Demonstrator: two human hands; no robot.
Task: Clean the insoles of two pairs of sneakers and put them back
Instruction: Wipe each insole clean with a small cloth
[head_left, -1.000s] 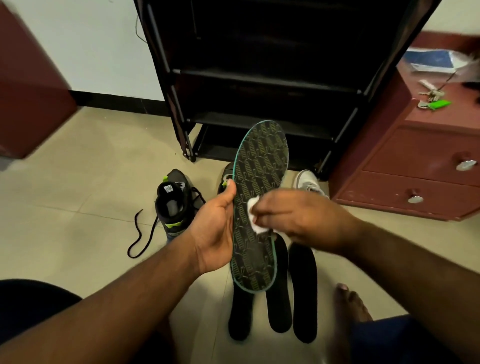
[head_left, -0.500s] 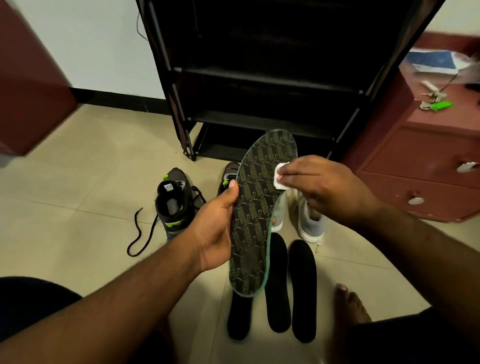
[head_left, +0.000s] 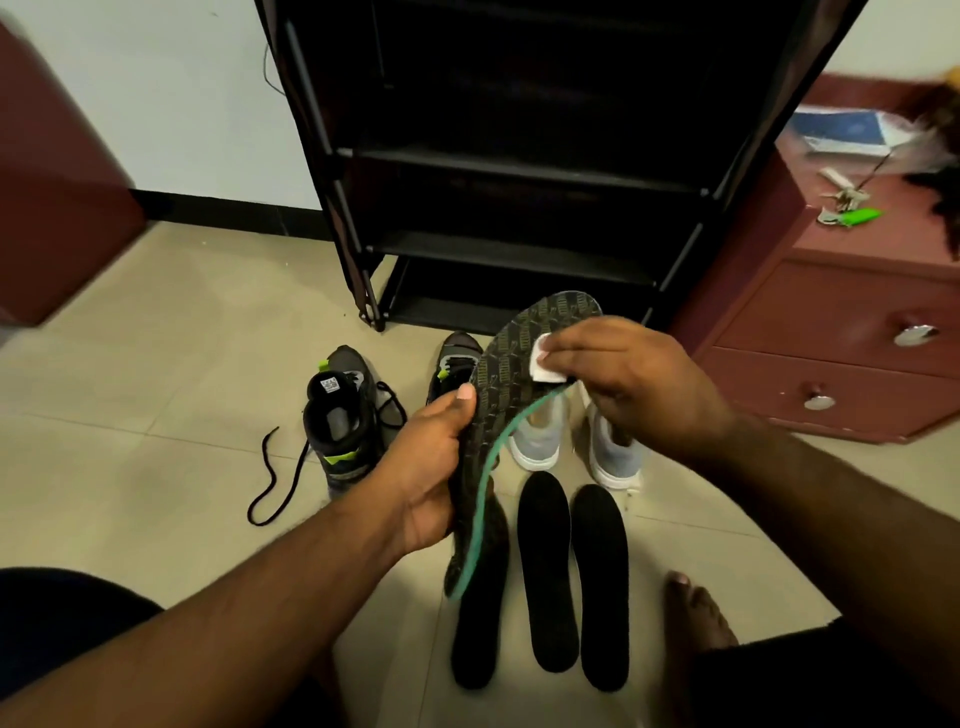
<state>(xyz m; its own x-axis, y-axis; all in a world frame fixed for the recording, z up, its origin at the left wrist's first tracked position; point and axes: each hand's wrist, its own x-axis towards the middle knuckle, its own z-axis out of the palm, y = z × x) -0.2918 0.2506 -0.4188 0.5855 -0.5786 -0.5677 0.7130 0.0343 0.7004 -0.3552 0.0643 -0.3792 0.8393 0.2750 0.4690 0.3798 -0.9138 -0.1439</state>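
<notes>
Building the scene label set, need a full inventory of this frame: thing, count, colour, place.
patterned insole: 1, dark with green edge, held up mid-frame
white wipe: 1, white, pressed on the insole's upper end
black insoles: 3, black, flat on the floor below the held one
dark sneakers: 2, black/grey with lime accents, floor left of centre
light sneakers: 2, white/grey, floor behind the insoles
loose lace: 1, black, floor at left
shoe rack: 1, black, against the wall
drawer chest: 1, red-brown, right; keys with green tag on top
left hand: grips the insole's edge
right hand: pinches the wipe
bare foot: lower right
</notes>
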